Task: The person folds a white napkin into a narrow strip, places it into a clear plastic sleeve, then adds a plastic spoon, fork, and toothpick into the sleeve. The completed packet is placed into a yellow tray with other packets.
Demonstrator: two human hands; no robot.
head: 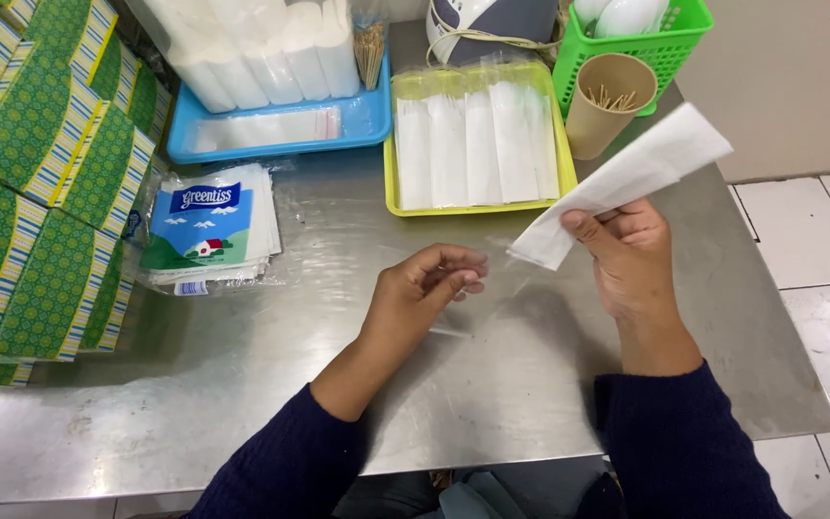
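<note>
Dark sleeves [670,452] low over steel table [242,384], right hand [631,255] pinching folded white napkin [626,178] aloft, left hand [425,288] curled on clear sleeve [506,255], napkin not yet inside, yellow tray [477,207] already holding several packed.

Steel table [242,384]: stacked cartons [40,173] far left, tissue packs [208,231] beside them. Behind, two trays [477,207] side by side; toothpick cup [607,101] right of them, basket [660,43] behind cup.
</note>
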